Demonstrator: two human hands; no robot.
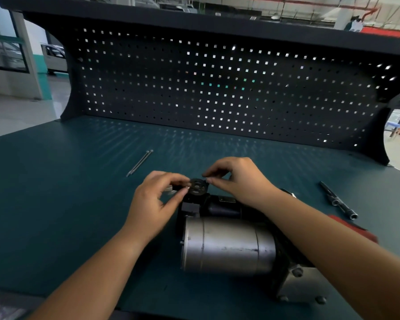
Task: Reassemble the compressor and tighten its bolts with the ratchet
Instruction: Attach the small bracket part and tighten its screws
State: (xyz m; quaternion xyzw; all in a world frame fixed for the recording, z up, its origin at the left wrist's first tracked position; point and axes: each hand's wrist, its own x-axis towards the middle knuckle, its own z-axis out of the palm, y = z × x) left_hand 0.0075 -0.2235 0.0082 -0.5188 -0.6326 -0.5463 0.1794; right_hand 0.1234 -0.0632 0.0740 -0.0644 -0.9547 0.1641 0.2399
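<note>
Your left hand (156,200) and right hand (237,179) pinch the slotted disc (197,187) over the compressor (226,244); align its holes; seat it flat.

Workshop — dark pegboard (217,88) backing a green workbench (67,181); factory hall (21,107) beyond
</note>
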